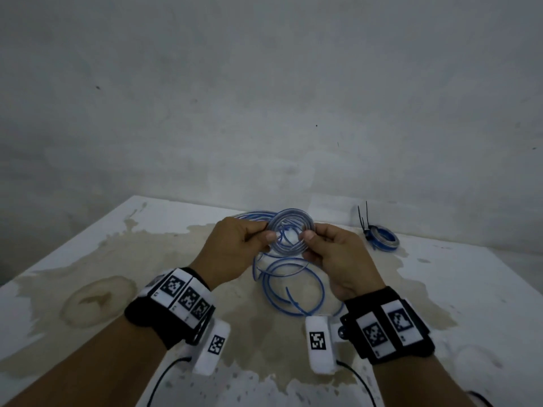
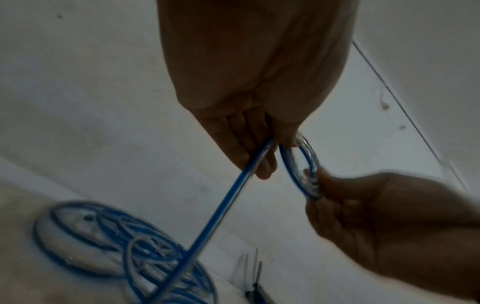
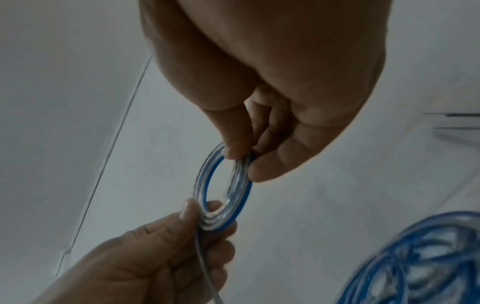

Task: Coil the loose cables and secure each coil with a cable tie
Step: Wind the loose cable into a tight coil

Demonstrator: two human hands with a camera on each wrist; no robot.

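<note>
**Coil held above the table**

I hold a small blue-and-clear cable coil [image 1: 291, 230] between both hands: left hand [image 1: 235, 248] pinching its left edge, right hand [image 1: 335, 257] its right, fingers clamped. Loose cable [image 1: 289, 284] lies on the stained table [image 1: 88, 259] beneath; right of the held coil, a tied coil [image 1: 383, 237].

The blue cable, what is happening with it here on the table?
A person is winding it into a small coil, held above the table. The left hand and right hand each pinch one side. Loose cable remains on the table. A finished coil with black cable ties lies behind, to the right.
</note>
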